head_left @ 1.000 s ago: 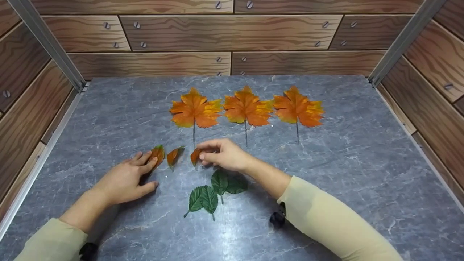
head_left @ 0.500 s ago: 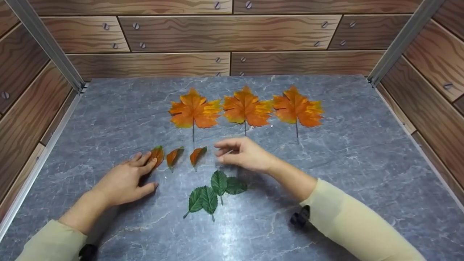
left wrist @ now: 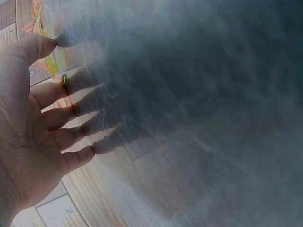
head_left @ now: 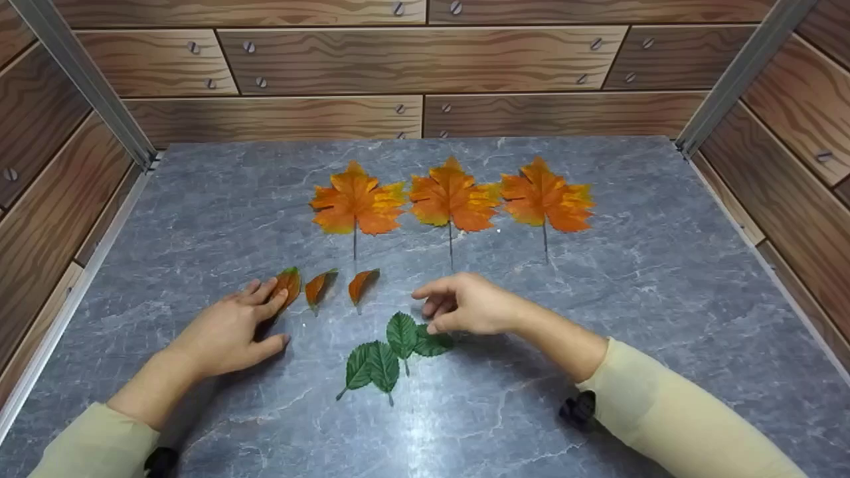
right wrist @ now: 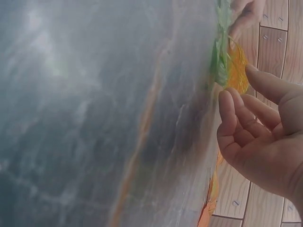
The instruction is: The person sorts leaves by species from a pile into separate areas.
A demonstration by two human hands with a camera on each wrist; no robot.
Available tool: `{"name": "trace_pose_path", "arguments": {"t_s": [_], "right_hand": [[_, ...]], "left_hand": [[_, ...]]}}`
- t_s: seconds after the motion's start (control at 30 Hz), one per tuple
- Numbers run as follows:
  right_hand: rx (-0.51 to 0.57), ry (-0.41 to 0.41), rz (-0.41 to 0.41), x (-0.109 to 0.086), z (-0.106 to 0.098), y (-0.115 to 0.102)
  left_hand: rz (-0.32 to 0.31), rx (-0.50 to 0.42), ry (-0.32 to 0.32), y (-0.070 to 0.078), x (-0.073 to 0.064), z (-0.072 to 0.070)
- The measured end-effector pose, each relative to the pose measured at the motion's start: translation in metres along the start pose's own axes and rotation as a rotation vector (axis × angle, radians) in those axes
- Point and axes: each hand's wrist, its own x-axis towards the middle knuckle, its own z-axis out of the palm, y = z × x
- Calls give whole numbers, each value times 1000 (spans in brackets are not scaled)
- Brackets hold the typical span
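Observation:
My left hand [head_left: 222, 328] lies spread on the table, its fingertips resting on a small orange-brown leaf [head_left: 289, 285] with a green edge. To the right of it two more curled small leaves, a middle one [head_left: 319, 289] and a right one [head_left: 362, 287], lie in the same row. My right hand [head_left: 475, 305] hovers with loosely bent fingers by several green leaves; its thumb overlaps the rightmost green leaf [head_left: 435, 342], and whether it touches cannot be told. The other green leaves, one upper [head_left: 401, 334] and two lower [head_left: 383, 365], lie clustered beside it. In the right wrist view nothing shows between the fingers.
Three orange maple leaves, a left one [head_left: 358, 199], a middle one [head_left: 453, 198] and a right one [head_left: 544, 198], lie in a row farther back, stems toward me. The grey marbled table [head_left: 664, 299] is bounded by wood-patterned walls [head_left: 425, 60].
My right hand let go of the rightmost small orange-brown leaf, moved right, then came down toward the green leaves. My left hand stayed in place.

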Motion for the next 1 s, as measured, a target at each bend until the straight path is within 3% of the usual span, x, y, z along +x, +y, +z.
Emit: {"name": "trace_pose_path", "arguments": {"t_s": [0.27,0.67,1.0], "right_hand": [[-103,-4,2,-3,4,1],[-152,18,-26,0,10,9],[-181,36,10,-10,5,11]], "left_hand": [[-3,-1,-5,0,0,1],[-7,3,-19,0,1,0],[-8,-4,-9,0,-1,1]]}}
